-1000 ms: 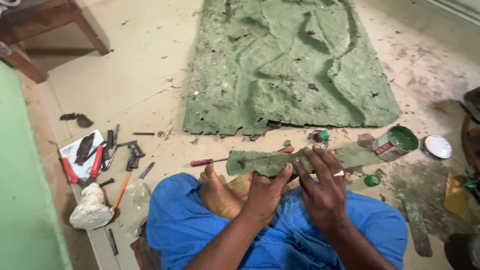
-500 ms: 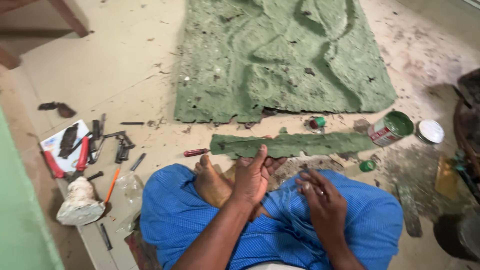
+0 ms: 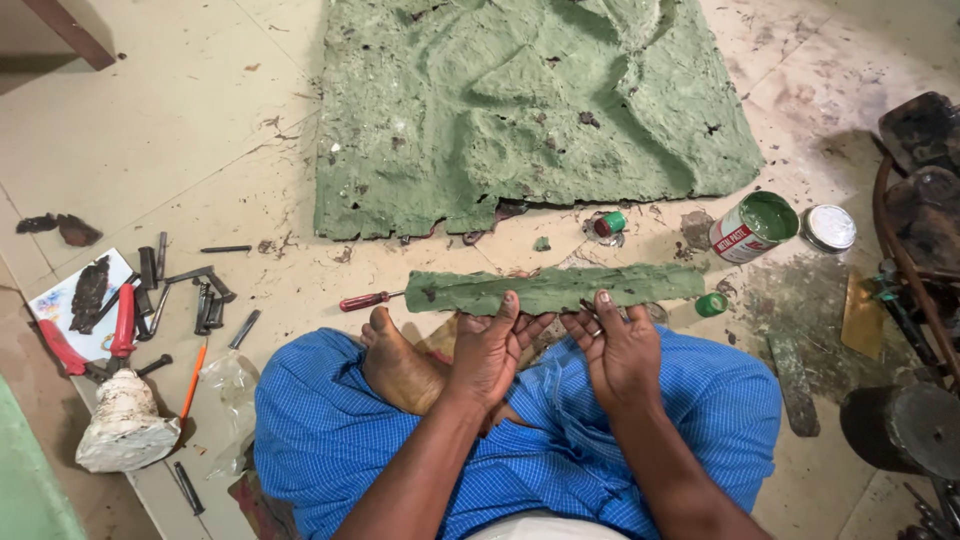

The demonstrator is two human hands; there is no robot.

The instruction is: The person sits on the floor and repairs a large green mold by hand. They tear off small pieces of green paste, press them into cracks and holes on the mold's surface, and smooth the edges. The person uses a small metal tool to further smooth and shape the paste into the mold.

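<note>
Half a second ago the right hand (image 3: 620, 350) lay back on the lap; now both hands reach the long green strip (image 3: 555, 288) lying on the floor just beyond the blue-clad knees. The left hand (image 3: 490, 350) rests palm down, fingers (image 3: 508, 305) apart, tips touching the strip's near edge. The right hand's fingers, spread, touch it too.

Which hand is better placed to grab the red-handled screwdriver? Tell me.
Probably the left hand: the screwdriver lies by the green strip's left end, on its side. The right hand would have to cross over.
</note>
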